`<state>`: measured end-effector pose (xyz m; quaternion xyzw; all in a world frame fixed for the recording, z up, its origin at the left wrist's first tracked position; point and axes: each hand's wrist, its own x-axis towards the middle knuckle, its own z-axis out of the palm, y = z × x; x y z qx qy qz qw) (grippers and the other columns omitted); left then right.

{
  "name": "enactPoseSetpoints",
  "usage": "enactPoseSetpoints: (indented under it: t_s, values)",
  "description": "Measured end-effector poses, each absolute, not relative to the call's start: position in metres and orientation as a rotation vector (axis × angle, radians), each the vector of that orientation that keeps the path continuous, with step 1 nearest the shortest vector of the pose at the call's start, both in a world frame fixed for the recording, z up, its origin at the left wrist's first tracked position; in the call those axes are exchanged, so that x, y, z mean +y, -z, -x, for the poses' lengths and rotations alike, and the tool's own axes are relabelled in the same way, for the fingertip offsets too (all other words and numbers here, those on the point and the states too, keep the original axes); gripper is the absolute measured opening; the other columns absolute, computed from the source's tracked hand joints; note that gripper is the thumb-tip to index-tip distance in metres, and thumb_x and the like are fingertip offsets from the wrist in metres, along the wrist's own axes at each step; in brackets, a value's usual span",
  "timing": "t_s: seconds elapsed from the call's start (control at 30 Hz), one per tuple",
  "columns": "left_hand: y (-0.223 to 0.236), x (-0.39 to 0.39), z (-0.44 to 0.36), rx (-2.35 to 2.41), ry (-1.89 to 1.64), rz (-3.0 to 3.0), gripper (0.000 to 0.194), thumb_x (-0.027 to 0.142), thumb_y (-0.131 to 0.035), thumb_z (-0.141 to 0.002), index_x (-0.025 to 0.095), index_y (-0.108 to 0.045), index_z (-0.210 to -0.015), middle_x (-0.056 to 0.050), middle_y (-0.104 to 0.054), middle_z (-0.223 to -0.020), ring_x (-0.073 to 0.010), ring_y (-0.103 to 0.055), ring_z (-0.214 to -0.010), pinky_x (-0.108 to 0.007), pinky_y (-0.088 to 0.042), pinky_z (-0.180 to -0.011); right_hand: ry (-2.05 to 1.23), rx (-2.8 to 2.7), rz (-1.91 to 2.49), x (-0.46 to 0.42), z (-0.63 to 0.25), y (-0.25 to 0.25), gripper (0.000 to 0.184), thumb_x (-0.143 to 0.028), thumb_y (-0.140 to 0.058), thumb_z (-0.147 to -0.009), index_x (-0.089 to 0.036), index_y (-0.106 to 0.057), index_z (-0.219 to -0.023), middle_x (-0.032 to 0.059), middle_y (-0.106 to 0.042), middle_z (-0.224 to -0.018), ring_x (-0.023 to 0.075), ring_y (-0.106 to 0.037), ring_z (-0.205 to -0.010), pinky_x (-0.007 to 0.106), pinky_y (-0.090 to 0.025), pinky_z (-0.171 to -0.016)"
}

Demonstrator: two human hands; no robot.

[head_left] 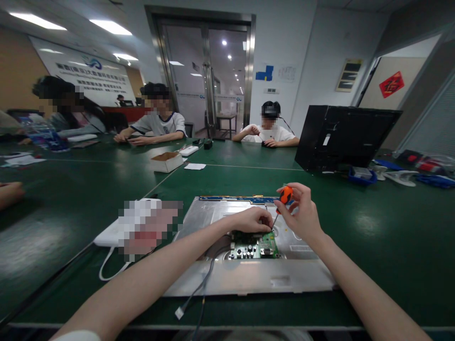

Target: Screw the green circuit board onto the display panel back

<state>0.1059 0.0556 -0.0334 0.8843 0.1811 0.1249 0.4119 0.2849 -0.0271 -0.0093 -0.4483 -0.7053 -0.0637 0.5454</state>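
Note:
My right hand (302,214) grips a screwdriver (286,194) by its orange and black handle. Its shaft slants down to the upper right corner of a green circuit board (254,247). Beside that tip, my left hand (254,219) is closed, its fingertips together at the board's edge; whatever they may pinch is hidden. The board lies on a silvery metal display panel (302,274), which has a blue circuit strip (231,200) along its far edge. From the board's left side, dark cables run to a white connector (179,312) hanging over the panel's near edge.
On the left lies a white power bank (110,232) with a cable, partly blurred out. A small open box (166,162) stands farther back. At right are a black monitor housing (344,137) and a blue tray (362,175). Several people sit around the green table (391,246).

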Motion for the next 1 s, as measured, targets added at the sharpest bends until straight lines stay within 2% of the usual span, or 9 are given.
enactPoseSetpoints:
  t_s: [0.23,0.43,0.6,0.7,0.8,1.0]
  values:
    - [0.033,0.056,-0.106,0.445,-0.316,-2.240,0.003,0.014,-0.069,-0.083,0.015,-0.067,-0.084,0.000,-0.065,-0.079,-0.0143,-0.059,-0.075,-0.024,-0.046,-0.072,0.211,-1.719,1.081,-0.030,-0.284,0.004,0.031,-0.036,-0.056,-0.099,-0.025,-0.049,-0.127,0.0069,-0.070,-0.101,0.0181,-0.069,-0.069,0.027,-0.055,-0.050]
    - [0.029,0.054,-0.106,0.445,-0.302,-2.244,0.003,0.014,-0.069,-0.082,0.016,-0.066,-0.082,0.001,-0.064,-0.077,-0.0143,-0.058,-0.074,-0.024,-0.044,-0.070,0.229,-1.778,1.002,-0.034,-0.283,-0.004,0.032,-0.030,-0.049,-0.102,-0.027,-0.053,-0.134,0.0091,-0.067,-0.112,0.0164,-0.067,-0.071,0.026,-0.056,-0.051]
    - [0.028,0.054,-0.106,0.438,-0.302,-2.237,0.005,0.012,-0.068,-0.080,0.016,-0.065,-0.080,0.002,-0.062,-0.075,-0.0136,-0.057,-0.073,-0.023,-0.044,-0.070,0.238,-1.727,1.027,-0.031,-0.285,0.002,0.034,-0.034,-0.060,-0.098,-0.025,-0.052,-0.129,0.0062,-0.070,-0.099,0.0171,-0.066,-0.065,0.027,-0.055,-0.049]
    - [0.028,0.054,-0.106,0.443,-0.309,-2.236,0.006,0.011,-0.068,-0.081,0.016,-0.065,-0.080,0.002,-0.062,-0.075,-0.0133,-0.057,-0.073,-0.023,-0.043,-0.070,0.227,-1.673,1.047,-0.029,-0.286,0.006,0.037,-0.041,-0.068,-0.093,-0.025,-0.051,-0.122,0.0066,-0.070,-0.100,0.0176,-0.068,-0.066,0.027,-0.054,-0.048]
    - [0.027,0.053,-0.106,0.445,-0.309,-2.236,0.006,0.011,-0.070,-0.082,0.015,-0.065,-0.079,0.002,-0.062,-0.075,-0.0130,-0.057,-0.073,-0.022,-0.043,-0.069,0.239,-1.694,1.036,-0.029,-0.287,0.005,0.032,-0.041,-0.067,-0.095,-0.026,-0.054,-0.120,0.0067,-0.070,-0.103,0.0170,-0.068,-0.068,0.027,-0.054,-0.049]
    - [0.027,0.054,-0.106,0.447,-0.330,-2.278,0.008,0.013,-0.073,-0.084,0.015,-0.068,-0.078,0.002,-0.062,-0.072,-0.0124,-0.055,-0.071,-0.022,-0.042,-0.068,0.255,-1.763,0.984,-0.031,-0.286,-0.001,0.030,-0.034,-0.059,-0.100,-0.027,-0.058,-0.129,0.0058,-0.070,-0.103,0.0149,-0.065,-0.064,0.026,-0.055,-0.049]
